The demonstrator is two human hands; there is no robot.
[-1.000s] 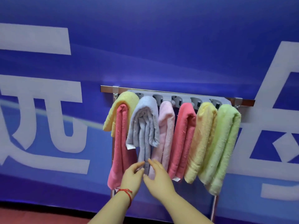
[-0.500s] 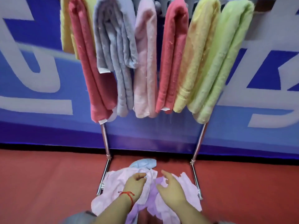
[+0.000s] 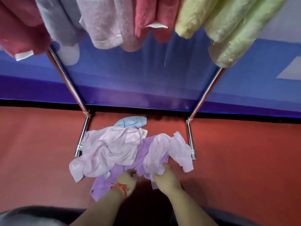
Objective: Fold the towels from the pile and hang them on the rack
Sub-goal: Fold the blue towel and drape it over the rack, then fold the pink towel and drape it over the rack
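Note:
A pile of crumpled towels lies on the red floor between the rack's feet: a pale pink towel (image 3: 107,149) on the left, a purple towel (image 3: 105,181) underneath, a lilac-pink towel (image 3: 171,149) on the right and a light blue one (image 3: 130,122) at the back. My left hand (image 3: 126,178), with a red string at the wrist, is closed on the purple towel's edge. My right hand (image 3: 166,177) grips the near edge of the lilac-pink towel. Folded towels hang from the rack above, among them a green one (image 3: 236,35) and a red one (image 3: 146,15).
The rack's chrome legs (image 3: 68,80) slant down to two floor feet (image 3: 190,141) on either side of the pile. A blue banner wall (image 3: 146,75) stands right behind. Red floor (image 3: 244,160) spreads left and right. A grey garment (image 3: 32,216) fills the bottom left corner.
My view dropped from the hung towels to the floor pile. Both hands came down from the grey towel on the rack and closed on towels in the pile.

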